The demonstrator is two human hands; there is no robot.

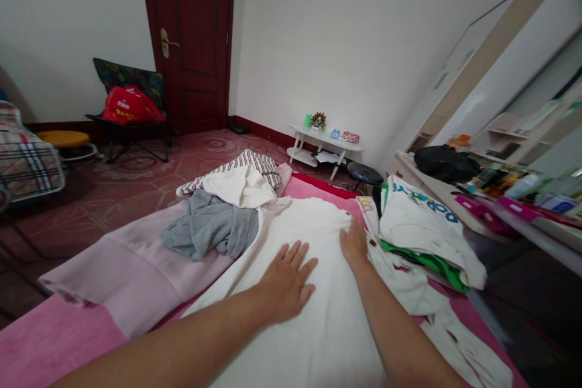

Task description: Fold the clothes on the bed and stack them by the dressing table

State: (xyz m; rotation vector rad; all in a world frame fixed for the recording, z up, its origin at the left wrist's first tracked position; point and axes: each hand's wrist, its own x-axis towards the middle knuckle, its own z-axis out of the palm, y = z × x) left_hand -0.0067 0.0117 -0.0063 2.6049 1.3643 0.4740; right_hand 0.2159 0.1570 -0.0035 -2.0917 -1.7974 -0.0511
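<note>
White cloth (327, 327) lies on the pink sheet (59, 339) under the left hand (286, 284), fingers spread apart, and could wrinkle if that hand slides, but I can't tell if the right hand (354, 244) pinches its edge.

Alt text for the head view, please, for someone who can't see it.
A person's left hand lies flat on a white garment, the right hand at its edge. A gray garment lies to its left, lettered white clothing to its right.
</note>
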